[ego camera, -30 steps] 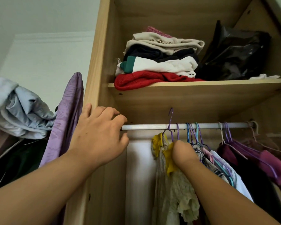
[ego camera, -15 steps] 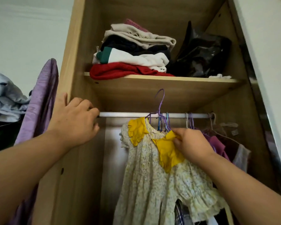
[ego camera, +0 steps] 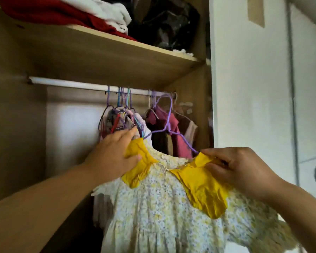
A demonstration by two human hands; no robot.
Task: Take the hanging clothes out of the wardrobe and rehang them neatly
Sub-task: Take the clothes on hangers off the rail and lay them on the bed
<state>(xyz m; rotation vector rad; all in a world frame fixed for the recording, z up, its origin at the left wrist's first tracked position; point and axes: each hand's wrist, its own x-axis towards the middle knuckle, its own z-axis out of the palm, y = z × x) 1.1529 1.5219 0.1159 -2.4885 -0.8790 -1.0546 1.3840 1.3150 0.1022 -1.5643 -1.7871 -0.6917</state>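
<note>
A pale floral dress [ego camera: 164,212] with a yellow collar hangs on a purple wire hanger [ego camera: 169,123], off the rail and in front of the wardrobe. My left hand [ego camera: 115,154] grips the left collar flap and shoulder. My right hand [ego camera: 239,170] pinches the right collar flap and the hanger's end. Behind them the silver rail [ego camera: 71,84] carries several other garments [ego camera: 120,121] on coloured hangers, among them a maroon one [ego camera: 173,132].
A wooden shelf [ego camera: 117,57] above the rail holds folded clothes [ego camera: 66,11] and a black plastic bag [ego camera: 170,22]. White wall and a white cabinet door [ego camera: 310,106] stand to the right of the wardrobe's side panel.
The dress and its hanger have come off the rail, out toward me and to the right. My left hand left the wardrobe's edge and took the dress's left shoulder. The view swung right.
</note>
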